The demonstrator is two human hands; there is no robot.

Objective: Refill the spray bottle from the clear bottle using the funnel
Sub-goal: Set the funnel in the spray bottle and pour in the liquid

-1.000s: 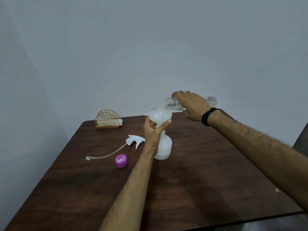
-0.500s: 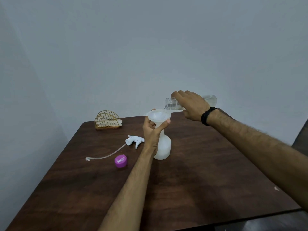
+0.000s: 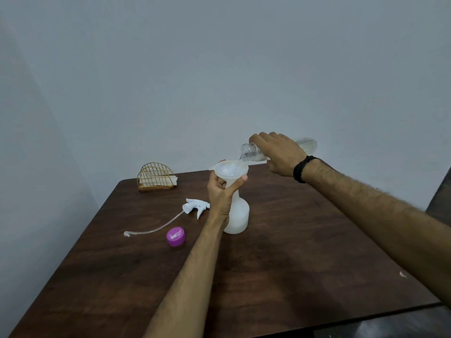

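A white translucent spray bottle (image 3: 238, 215) stands on the dark wooden table (image 3: 280, 264), with a white funnel (image 3: 230, 170) seated in its neck. My left hand (image 3: 220, 193) grips the funnel's stem at the bottle's neck. My right hand (image 3: 275, 152) holds the clear bottle (image 3: 250, 152) tipped almost level, its open mouth just above the funnel's right rim. A thin stream of liquid runs from the mouth into the funnel. The bottle's far end (image 3: 308, 144) shows beyond my hand.
The white trigger sprayer head (image 3: 195, 206) with its long dip tube lies left of the spray bottle. A purple cap (image 3: 175, 236) lies in front of it. A gold wire napkin holder (image 3: 156, 178) stands at the back left corner. Walls stand close behind and left.
Almost nothing has moved. The clear bottle stays tipped over the funnel and both hands keep their hold.
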